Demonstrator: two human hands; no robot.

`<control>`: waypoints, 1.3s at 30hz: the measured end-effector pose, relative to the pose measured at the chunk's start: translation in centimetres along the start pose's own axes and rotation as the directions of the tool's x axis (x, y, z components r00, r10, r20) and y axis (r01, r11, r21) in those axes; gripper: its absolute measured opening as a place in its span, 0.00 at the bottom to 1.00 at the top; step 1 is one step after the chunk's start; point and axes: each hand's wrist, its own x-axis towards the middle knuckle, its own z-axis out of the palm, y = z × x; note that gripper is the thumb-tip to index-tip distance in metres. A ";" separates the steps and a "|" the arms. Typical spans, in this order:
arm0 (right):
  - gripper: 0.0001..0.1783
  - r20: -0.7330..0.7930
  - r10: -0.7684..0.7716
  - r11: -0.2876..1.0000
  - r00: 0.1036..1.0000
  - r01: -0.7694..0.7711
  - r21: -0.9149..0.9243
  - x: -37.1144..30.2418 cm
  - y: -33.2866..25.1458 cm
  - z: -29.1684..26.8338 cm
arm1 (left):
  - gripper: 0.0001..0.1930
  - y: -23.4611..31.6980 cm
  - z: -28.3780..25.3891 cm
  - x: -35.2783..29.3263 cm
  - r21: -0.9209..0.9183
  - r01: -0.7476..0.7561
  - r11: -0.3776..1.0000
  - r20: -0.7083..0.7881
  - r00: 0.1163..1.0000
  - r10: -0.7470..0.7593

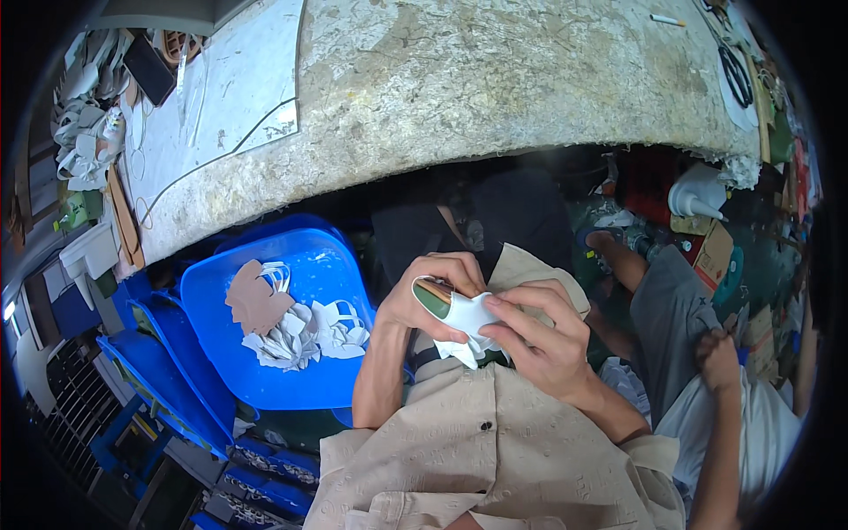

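Observation:
In front of my chest I hold a shoe last [433, 304], green with a tan strip inside its opening. A white shoe upper [468, 316] is wrapped around it, with loose flaps hanging at its lower edge. My left hand [397, 305] is closed around the last from the left, its thumb pressed on the white upper. On the other side my right hand [549, 336] pinches the upper's edge between thumb and fingers. The far side of the last is hidden by the upper and my hands.
Left of me, a blue plastic tub [331, 389] holds white cut pieces [291, 340] and brown pieces [256, 296]. A worn worktable [495, 79] spans the front, with black-handled scissors [735, 78] and a phone [150, 71]. Another person's arm [724, 415] is close on my right.

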 end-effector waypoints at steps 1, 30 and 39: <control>0.23 0.000 -0.008 1.000 1.000 0.008 -0.017 -0.1 -0.1 0.0 | 0.25 0.0 0.0 0.0 0.015 0.017 1.000 0.002 1.000 -0.017; 0.21 0.081 0.436 0.875 0.896 -0.443 0.194 -2.8 2.0 1.1 | 0.28 -1.1 -1.5 -0.4 -0.005 0.069 0.998 -0.014 0.998 -0.069; 0.20 0.229 0.488 0.813 0.842 -0.534 0.232 -4.0 3.1 0.7 | 0.28 -1.7 -0.6 -0.8 -0.084 0.097 0.992 -0.106 0.989 -0.106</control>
